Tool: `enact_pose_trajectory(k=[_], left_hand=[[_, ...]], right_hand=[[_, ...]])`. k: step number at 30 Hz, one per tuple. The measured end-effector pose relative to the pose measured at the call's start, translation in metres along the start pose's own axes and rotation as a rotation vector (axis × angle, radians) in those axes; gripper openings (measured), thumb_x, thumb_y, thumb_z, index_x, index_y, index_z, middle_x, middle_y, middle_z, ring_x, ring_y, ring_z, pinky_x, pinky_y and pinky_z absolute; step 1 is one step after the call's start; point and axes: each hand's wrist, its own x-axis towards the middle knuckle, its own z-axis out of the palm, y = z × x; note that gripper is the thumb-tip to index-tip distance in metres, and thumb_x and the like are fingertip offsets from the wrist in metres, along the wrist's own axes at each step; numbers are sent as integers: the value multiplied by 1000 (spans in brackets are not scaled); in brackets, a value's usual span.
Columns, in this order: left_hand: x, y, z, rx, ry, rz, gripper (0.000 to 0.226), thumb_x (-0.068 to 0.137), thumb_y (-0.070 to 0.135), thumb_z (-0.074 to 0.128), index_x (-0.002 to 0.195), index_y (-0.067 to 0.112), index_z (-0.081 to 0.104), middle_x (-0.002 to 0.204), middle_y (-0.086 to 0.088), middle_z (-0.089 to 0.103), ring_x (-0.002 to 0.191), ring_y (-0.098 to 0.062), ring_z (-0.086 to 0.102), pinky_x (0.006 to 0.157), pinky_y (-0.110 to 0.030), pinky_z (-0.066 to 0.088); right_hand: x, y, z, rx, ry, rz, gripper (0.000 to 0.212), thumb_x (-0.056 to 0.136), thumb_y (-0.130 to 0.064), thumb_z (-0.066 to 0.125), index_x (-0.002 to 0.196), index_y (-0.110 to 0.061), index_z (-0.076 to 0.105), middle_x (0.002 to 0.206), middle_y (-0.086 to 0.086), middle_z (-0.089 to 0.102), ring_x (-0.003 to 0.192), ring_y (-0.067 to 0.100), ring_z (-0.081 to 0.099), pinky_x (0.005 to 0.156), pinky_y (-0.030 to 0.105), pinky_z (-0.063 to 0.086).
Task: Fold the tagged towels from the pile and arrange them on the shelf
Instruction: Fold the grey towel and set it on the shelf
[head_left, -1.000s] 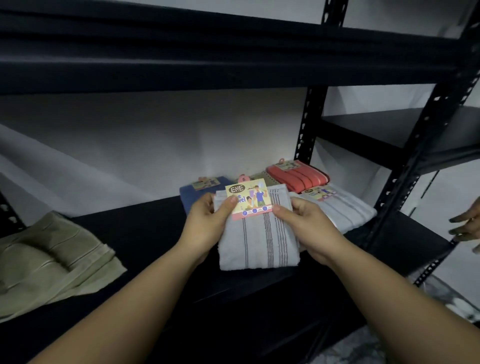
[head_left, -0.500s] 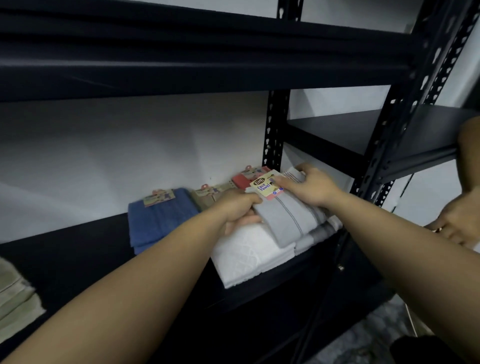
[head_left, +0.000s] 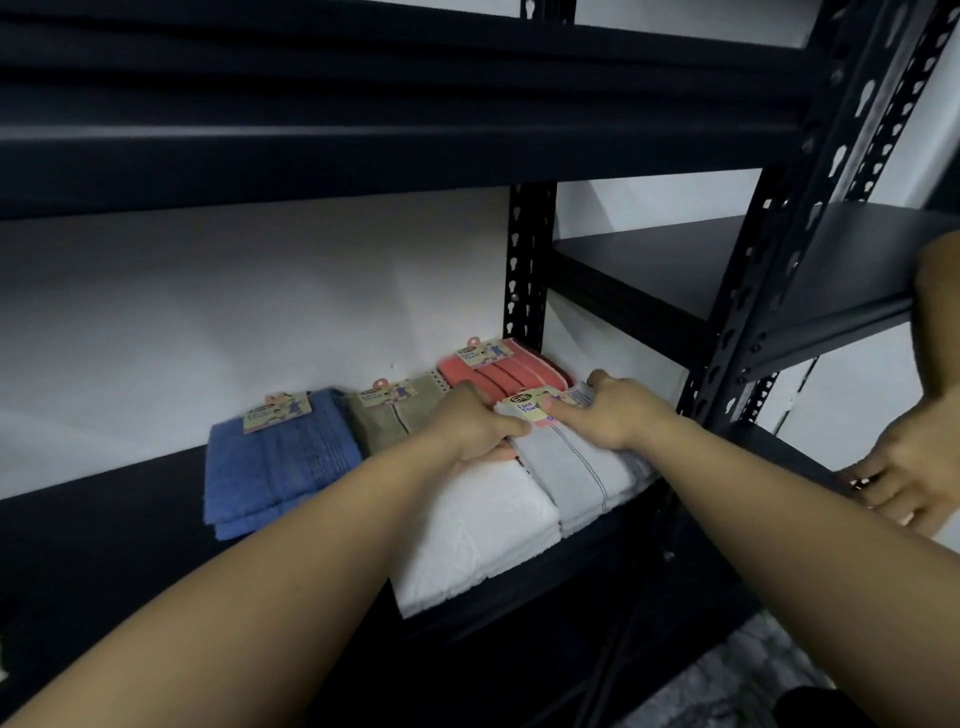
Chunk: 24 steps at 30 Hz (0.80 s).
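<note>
Both grips are clamped on the grey striped towel (head_left: 576, 462). The left hand (head_left: 475, 428) curls its fingers over the towel's left edge, thumb against the card tag (head_left: 530, 413). The right hand (head_left: 618, 415) pinches the far end, thumb lying on the tag. The towel lies on the black shelf (head_left: 104, 545), on top of another folded grey towel, with a white towel (head_left: 467, 530) touching its left side. Beyond the grips lies a coral towel (head_left: 498, 371); left of them an olive towel (head_left: 384, 421), then a blue towel (head_left: 280, 462). Far right, another person's hand (head_left: 904, 467) rests on the shelf edge.
</note>
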Motion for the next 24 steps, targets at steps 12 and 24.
enact_pose_trajectory(k=[12, 24], left_hand=[[-31, -20, 11, 1012, 42, 357, 92, 76, 91, 43, 141, 27, 56, 140, -1, 57, 131, -25, 50, 109, -47, 39], [-65, -46, -36, 843, 168, 486, 78, 96, 73, 38, 155, 22, 41, 155, -4, 46, 142, -25, 39, 121, -37, 20]], right_hand=[[-14, -9, 25, -51, -19, -116, 113, 75, -99, 31, 161, -26, 22, 156, 6, 42, 139, 30, 44, 107, 48, 43], [-32, -45, 22, -107, 214, -174, 101, 82, -94, 20, 157, -28, 33, 160, 7, 40, 143, 33, 36, 114, 55, 31]])
